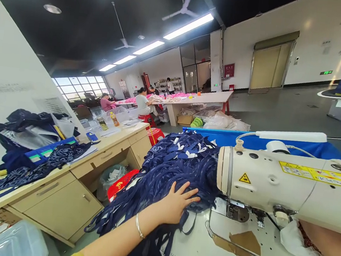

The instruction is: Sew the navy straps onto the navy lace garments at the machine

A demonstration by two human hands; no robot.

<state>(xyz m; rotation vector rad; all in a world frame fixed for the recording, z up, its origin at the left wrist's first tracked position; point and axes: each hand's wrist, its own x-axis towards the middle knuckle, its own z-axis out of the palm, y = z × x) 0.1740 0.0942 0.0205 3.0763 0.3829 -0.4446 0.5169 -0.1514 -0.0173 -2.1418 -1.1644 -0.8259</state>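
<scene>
My left hand [177, 202] lies flat with fingers spread on a big heap of dark blue fabric strips [169, 165] piled at the left of a sewing table [205, 251]. A thin bracelet circles that wrist. A cream sewing machine [287, 184] stands right of the heap, its needle area [235, 209] close to my fingertips. My right forearm [329, 249] passes under the machine's arm at the lower right; the hand itself is hidden behind the machine. White cloth [291, 238] lies beside that forearm.
A wooden desk [58, 197] at the left carries dark cloth and papers; a red stool and a bin sit below it. A clear plastic box [12, 243] is at the bottom left. Seated people work at a long table [198, 98] far behind. Blue fabric [219, 135] lies behind the machine.
</scene>
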